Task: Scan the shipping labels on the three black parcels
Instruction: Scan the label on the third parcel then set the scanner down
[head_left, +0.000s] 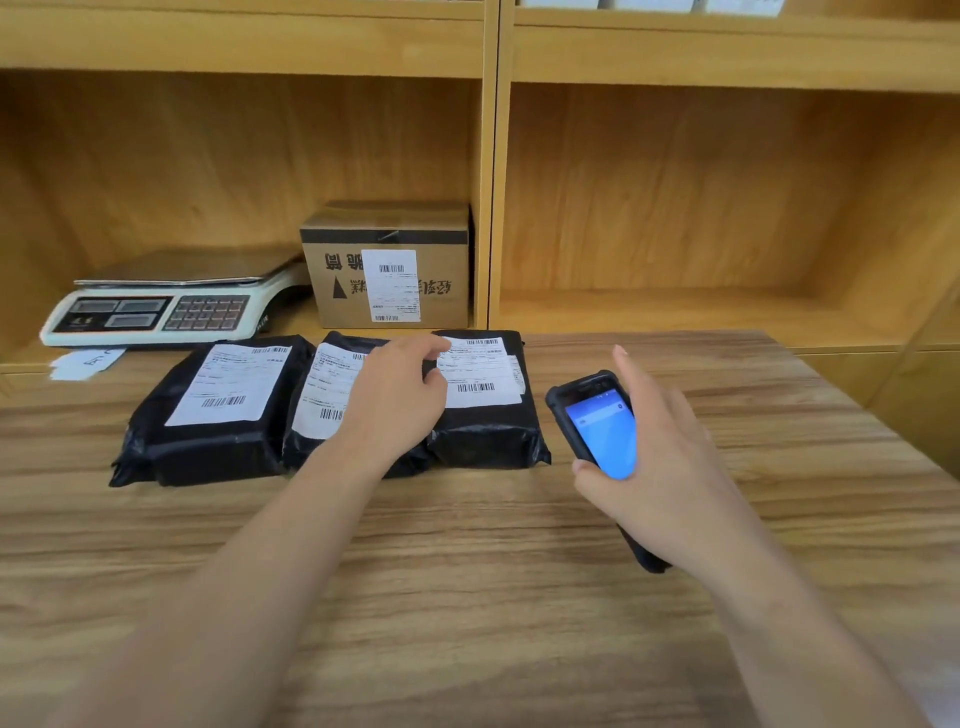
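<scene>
Three black parcels lie side by side on the wooden table (467, 571), each with a white shipping label on top: the left parcel (208, 447), the middle parcel (306, 447) and the right parcel (488, 436). My left hand (395, 395) rests over the middle parcel, fingers loosely curled, fingertips touching the right parcel's label (480, 374). It covers part of the middle label (327, 389). My right hand (660, 447) holds a black handheld scanner (597, 421) with a lit blue screen, just right of the right parcel, index finger raised.
A white weighing scale (161, 306) and a labelled cardboard box (389, 265) stand on the shelf behind the parcels. A slip of white paper (85, 364) lies by the scale. The shelf compartment (701, 208) at the right is open wood.
</scene>
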